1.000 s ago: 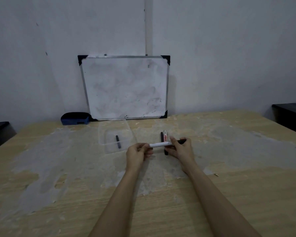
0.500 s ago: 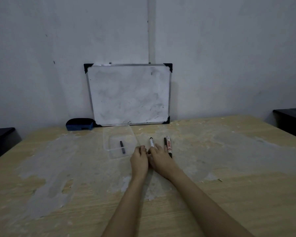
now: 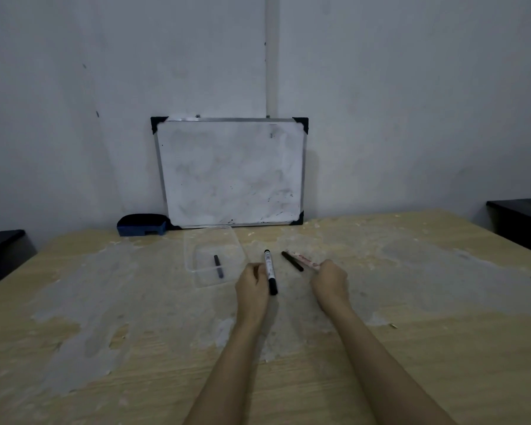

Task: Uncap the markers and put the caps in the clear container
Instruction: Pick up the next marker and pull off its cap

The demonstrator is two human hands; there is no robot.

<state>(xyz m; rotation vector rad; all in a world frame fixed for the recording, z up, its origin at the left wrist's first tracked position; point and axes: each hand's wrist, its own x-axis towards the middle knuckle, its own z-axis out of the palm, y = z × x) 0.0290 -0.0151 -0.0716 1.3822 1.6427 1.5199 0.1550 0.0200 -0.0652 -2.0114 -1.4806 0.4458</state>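
Light, stiff, slick red-labelled marker (image 3: 304, 261): right hand (image 3: 330, 282) fingers close on its barrel end; left hand (image 3: 252, 282) curled, apparently hiding a cap.

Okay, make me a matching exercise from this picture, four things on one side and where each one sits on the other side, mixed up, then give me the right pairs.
Things:
1. cap
2. eraser
3. whiteboard
4. white marker

Places:
A. leaning on the wall
B. inside the clear container
C. on the table beside the left hand
D. at the table's far edge, left of the board

Pairs: 1-B, 2-D, 3-A, 4-C
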